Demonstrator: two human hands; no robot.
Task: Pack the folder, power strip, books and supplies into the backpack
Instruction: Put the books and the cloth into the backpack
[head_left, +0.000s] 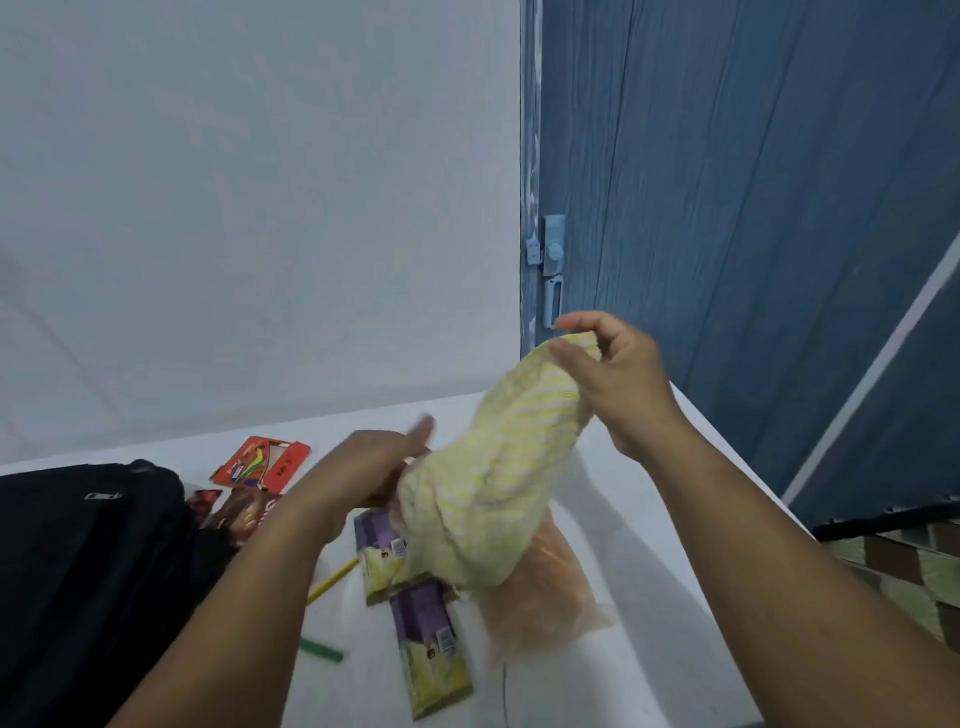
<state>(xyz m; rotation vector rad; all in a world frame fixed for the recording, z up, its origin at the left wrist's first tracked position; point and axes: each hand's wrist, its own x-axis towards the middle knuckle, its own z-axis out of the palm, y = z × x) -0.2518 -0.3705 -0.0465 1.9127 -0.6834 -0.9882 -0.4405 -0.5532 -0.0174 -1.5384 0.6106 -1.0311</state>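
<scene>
A pale yellow striped cloth (498, 467) hangs above the white table (649, 545), stretched between both hands. My right hand (618, 384) pinches its upper end. My left hand (363, 478) grips its lower end; the fingers look blurred. The black backpack (78, 571) lies at the left edge of the table. Two purple-and-yellow packets (431, 644) lie under the cloth. A yellow pencil (332, 582) and a green stick (322, 650) lie beside my left forearm. An orange crayon box (262, 462) and a brown wrapper (241, 512) sit by the backpack.
A thin translucent orange plastic bag (545, 597) lies under the cloth. A white wall stands behind the table. A blue door (727, 208) with a latch (553, 254) is at the right. A woven chequered surface (914, 571) shows at the far right.
</scene>
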